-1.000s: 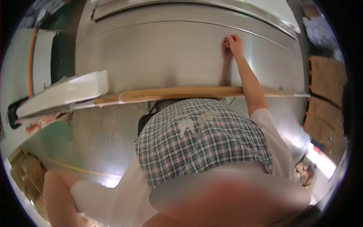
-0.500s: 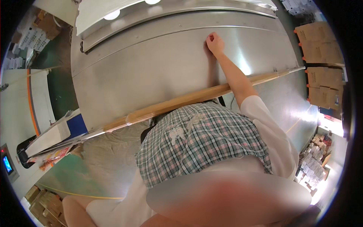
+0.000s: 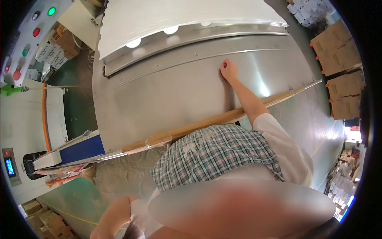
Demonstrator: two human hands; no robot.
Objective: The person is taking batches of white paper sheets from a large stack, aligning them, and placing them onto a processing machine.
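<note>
My right hand (image 3: 229, 71) rests on the broad metal table (image 3: 159, 87), right of its middle. Its fingers are curled into a loose fist, and nothing shows in them. The bare right forearm reaches over the tan-wrapped front edge (image 3: 191, 129) of the table. At the lower left only part of my bent left arm (image 3: 115, 215) shows; the left hand is out of the picture. A checked apron (image 3: 215, 155) covers my front, close against the table edge.
Beyond the table, a white cover (image 3: 179, 16) with round cutouts hangs behind a metal bar (image 3: 179, 44). To the left stand a button panel (image 3: 30, 38) and a white cabinet with a small screen (image 3: 10, 166). Cartons (image 3: 338, 47) are stacked on the right.
The view has shifted, so the table sits lower and the button panel shows at the upper left. My right fist stays on the table; the left arm is bent differently.
</note>
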